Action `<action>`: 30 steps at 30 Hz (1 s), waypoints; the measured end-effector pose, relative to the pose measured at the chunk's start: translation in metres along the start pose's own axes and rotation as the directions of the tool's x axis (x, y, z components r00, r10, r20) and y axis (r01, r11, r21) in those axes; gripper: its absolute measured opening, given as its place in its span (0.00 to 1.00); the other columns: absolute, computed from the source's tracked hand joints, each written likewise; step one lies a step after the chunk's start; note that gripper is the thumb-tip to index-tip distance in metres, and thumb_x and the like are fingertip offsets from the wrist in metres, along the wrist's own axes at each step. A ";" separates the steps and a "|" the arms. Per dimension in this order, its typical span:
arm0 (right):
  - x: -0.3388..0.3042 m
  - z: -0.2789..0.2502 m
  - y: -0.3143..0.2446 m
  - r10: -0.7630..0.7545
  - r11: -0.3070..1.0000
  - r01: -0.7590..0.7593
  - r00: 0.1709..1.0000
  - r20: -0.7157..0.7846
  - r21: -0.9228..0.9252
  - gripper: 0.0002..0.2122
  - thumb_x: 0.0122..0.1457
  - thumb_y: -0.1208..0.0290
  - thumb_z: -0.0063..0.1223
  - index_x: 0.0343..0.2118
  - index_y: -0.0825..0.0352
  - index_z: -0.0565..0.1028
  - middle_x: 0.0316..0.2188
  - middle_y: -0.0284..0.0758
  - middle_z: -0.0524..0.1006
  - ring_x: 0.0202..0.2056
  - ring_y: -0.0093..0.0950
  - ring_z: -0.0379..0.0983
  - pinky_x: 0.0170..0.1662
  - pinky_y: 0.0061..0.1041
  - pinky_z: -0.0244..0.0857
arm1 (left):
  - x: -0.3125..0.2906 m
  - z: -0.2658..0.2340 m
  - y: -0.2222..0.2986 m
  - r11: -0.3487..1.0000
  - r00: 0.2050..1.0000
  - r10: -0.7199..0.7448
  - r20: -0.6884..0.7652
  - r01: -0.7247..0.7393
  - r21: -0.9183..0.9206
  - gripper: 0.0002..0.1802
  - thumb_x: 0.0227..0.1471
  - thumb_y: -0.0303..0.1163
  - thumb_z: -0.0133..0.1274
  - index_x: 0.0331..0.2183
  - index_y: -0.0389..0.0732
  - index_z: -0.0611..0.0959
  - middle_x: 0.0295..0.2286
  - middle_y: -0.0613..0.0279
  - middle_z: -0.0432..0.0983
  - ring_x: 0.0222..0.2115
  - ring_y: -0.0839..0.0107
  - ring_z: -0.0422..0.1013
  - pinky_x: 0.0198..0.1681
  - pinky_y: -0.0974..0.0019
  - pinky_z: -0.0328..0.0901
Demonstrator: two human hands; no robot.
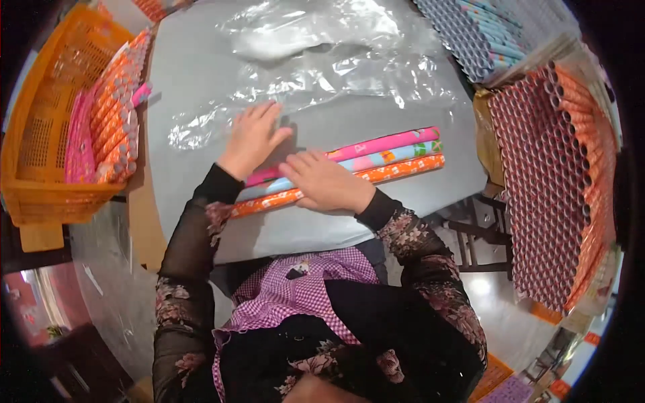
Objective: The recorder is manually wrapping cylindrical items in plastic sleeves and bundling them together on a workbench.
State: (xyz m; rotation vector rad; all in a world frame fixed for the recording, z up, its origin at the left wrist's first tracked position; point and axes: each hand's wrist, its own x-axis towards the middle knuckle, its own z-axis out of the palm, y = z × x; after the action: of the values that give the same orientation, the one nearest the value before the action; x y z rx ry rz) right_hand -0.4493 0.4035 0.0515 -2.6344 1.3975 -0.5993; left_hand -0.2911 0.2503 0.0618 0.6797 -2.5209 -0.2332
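Three rolls of patterned wrapping paper lie side by side across the grey table: a pink roll (pixel 383 142) farthest from me, a light blue roll (pixel 403 154) in the middle and an orange roll (pixel 406 169) nearest. My right hand (pixel 327 183) rests flat over the middle of the rolls, fingers stretched out to the left. Just beyond their left part is my left hand (pixel 252 140), palm down with thumb and fingers apart, at the near edge of the clear plastic film (pixel 349 70). Neither hand grips anything. My left forearm and cuff partly hide the rolls' left ends.
A yellow-orange plastic basket (pixel 50 191) at the left holds orange rolls (pixel 121 111) and pink ones. Large stacks of orange rolls (pixel 547 178) and blue rolls (pixel 480 33) stand along the right. The grey table (pixel 188 60) has a rounded edge close to my lap.
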 end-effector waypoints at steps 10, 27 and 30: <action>0.002 0.004 -0.004 -0.007 0.994 0.004 1.000 0.025 0.113 0.33 0.47 0.63 0.61 0.56 0.72 0.64 0.45 0.42 0.70 0.49 0.39 0.66 0.52 0.37 0.59 | -0.033 -0.014 -0.062 0.948 0.978 -0.141 0.153 0.089 0.305 0.06 0.53 0.30 0.52 0.33 0.39 0.80 0.38 0.57 0.75 0.39 0.53 0.70 0.44 0.53 0.64; 0.008 -0.001 0.000 0.009 0.991 -0.015 0.999 0.044 0.132 0.38 0.45 0.63 0.61 0.60 0.72 0.59 0.51 0.45 0.68 0.52 0.41 0.64 0.55 0.37 0.58 | -0.221 -0.140 -0.034 0.771 0.781 -0.615 0.112 0.566 0.293 0.14 0.49 0.26 0.57 0.41 0.36 0.80 0.35 0.57 0.78 0.37 0.59 0.75 0.41 0.60 0.69; 0.011 -0.004 -0.002 -0.003 0.988 -0.001 1.000 0.026 0.156 0.38 0.45 0.63 0.61 0.60 0.72 0.60 0.51 0.46 0.68 0.53 0.42 0.64 0.56 0.38 0.57 | -0.215 -0.151 -0.017 0.643 0.652 -0.725 0.222 0.756 -0.120 0.14 0.53 0.28 0.56 0.42 0.36 0.80 0.34 0.61 0.78 0.33 0.71 0.75 0.38 0.67 0.69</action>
State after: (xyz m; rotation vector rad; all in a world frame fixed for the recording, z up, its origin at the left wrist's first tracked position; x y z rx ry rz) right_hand -0.4440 0.3959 0.0590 -2.5117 1.2865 -0.6437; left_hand -0.0458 0.3409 0.0919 1.6499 -2.1466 -0.8513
